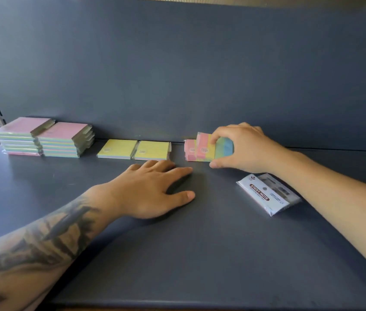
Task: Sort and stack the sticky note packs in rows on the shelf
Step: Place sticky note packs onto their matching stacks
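A striped pack (213, 147) is gripped by the right hand (242, 149) for row alignment; the left hand (153, 187) is rested flat, fingers spread, on the shelf (200, 254).

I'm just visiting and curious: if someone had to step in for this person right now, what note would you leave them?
Left hand: open, resting flat on the shelf, holding nothing.
Right hand: grips a multicolour strip pack, tilted, over a similar pack by the back wall.
Done: two pink-topped stacks side by side at far left; two yellow packs lying side by side in the middle.
Left: set the held pack down in its row, then pick up and place the white-labelled pack lying loose and askew near the right forearm.
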A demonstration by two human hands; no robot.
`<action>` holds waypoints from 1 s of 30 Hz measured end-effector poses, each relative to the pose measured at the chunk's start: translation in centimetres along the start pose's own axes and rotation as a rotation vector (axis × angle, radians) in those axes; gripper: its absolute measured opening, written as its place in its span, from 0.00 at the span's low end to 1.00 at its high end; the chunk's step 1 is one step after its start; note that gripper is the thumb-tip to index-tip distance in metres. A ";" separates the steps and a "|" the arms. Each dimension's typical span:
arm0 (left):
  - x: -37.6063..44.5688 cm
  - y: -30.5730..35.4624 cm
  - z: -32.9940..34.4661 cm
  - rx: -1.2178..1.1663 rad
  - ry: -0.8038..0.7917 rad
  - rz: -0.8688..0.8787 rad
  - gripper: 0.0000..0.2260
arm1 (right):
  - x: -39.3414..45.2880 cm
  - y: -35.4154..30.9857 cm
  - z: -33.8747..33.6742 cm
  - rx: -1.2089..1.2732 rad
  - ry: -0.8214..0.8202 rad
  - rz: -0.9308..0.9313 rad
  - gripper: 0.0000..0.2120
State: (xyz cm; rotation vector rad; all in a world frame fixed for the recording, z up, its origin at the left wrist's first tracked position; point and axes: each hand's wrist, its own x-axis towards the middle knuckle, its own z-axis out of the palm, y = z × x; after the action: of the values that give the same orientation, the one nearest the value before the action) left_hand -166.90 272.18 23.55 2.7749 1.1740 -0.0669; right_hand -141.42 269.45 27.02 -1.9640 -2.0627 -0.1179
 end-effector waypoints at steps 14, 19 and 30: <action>-0.2 -0.2 -0.1 -0.019 -0.088 -0.006 0.33 | 3.8 0.8 2.3 0.052 -0.045 -0.017 0.15; -0.1 -0.2 -0.2 -0.034 -0.095 -0.012 0.33 | 3.6 0.6 2.5 0.092 -0.015 -0.012 0.16; 0.7 0.9 -0.5 -0.064 -0.001 -0.038 0.32 | 3.2 -0.1 2.4 0.032 -0.028 -0.033 0.15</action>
State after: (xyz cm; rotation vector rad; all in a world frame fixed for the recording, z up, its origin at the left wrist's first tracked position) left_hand -165.75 272.13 24.11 2.6974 1.2076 -0.0337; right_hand -141.97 273.12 25.56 -1.9245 -2.1017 -0.0638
